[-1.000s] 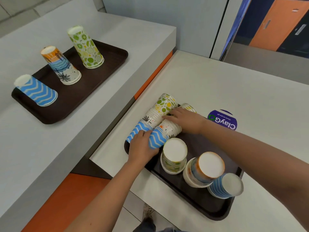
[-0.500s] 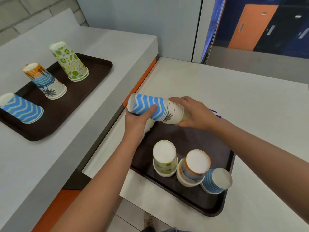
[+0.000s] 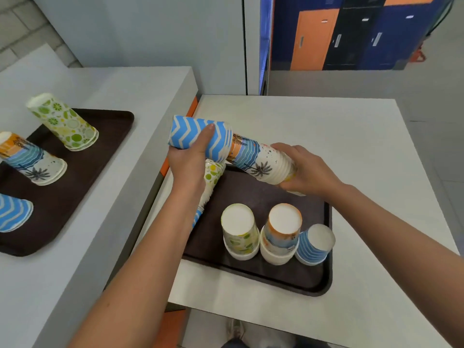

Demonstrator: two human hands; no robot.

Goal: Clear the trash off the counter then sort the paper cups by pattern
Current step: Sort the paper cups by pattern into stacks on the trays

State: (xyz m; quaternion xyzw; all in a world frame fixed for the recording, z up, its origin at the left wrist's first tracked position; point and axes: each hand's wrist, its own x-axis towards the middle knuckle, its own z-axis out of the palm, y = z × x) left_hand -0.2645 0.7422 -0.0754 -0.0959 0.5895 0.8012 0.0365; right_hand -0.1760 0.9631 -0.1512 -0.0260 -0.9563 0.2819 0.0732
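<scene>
head view: dark brown plastic tray (image 3: 253, 197) is sitting on the white square table (image 3: 326, 126). three upside-down paper cup stacks are standing in a row along its near side, close together: green citrus-print stack (image 3: 239, 232), orange-and-blue beach-print stack (image 3: 282, 232), blue zigzag stack (image 3: 315, 244) at the right. a mixed cup stack (image 3: 211, 182) is lying on its side at the tray's left edge, partly hidden under the left forearm.

above the tray both hands are holding a long nested stack of paper cups (image 3: 251, 156) sideways in the air. left hand (image 3: 187, 164) is gripping the blue zigzag end cup (image 3: 195, 134), fingers curled round it, thumb pressing across the print. right hand (image 3: 306, 172) is clamping the white palm-tree end, fingers wrapped round the rims.

further left, a second dark brown tray (image 3: 105, 136) is resting on the grey raised counter (image 3: 113, 84), carrying three upside-down stacks set apart: blue zigzag cups (image 3: 12, 213), beach-print cups (image 3: 30, 159), citrus-print cups (image 3: 64, 123).

orange, black and blue lockers (image 3: 351, 33) are showing far back.
</scene>
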